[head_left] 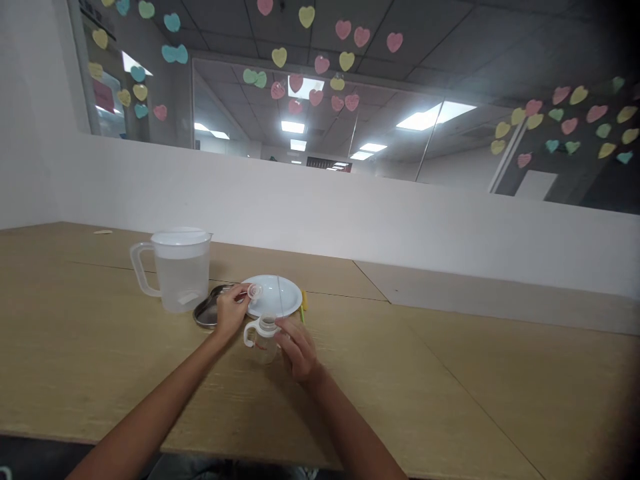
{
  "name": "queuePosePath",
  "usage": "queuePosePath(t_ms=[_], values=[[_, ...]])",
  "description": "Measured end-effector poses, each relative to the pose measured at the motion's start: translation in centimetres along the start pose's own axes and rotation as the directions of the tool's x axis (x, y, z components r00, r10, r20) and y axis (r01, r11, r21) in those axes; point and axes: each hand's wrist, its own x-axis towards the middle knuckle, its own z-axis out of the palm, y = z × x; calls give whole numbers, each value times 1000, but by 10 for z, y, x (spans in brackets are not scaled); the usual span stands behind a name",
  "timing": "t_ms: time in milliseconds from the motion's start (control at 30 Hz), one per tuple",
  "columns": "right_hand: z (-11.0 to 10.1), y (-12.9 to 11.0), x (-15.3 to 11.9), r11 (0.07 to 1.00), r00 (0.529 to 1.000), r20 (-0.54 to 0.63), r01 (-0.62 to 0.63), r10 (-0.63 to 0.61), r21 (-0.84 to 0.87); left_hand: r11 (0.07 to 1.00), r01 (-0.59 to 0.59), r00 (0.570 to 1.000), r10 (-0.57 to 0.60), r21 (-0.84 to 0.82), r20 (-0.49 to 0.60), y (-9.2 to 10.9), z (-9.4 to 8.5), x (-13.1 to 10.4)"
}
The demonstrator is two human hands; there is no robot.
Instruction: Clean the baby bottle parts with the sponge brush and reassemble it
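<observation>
A small, clear bottle (267, 349) with a white handle and an uncovered mouth stands on the wooden table. My right hand (297, 347) is at the bottle's right side, fingers bent near its rim; a thin, faint upright line rises above the fingertips, too faint to identify. Up and to the left, my left hand (233, 311) pinches a small round translucent cap (254, 291) over the near left edge of a white plate (285, 298). Partly behind the left hand lies a metal kidney-shaped tray (206, 313).
A translucent lidded pitcher (183, 277) of clear liquid stands at the left, its handle facing left. Yellow and green items (303, 304) lie at the plate's right edge. Behind the table (450, 373) is a white wall below windows with heart-shaped notes.
</observation>
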Motion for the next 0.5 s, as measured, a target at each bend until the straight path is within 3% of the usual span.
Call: queuePosePath(t_ms=[267, 500], values=[[3, -16, 4, 966, 964, 63, 255, -257, 34, 999, 36, 999, -35, -31, 28, -9, -2, -6], [6, -19, 5, 972, 964, 130, 226, -234, 70, 999, 39, 996, -36, -38, 79, -11, -1, -10]])
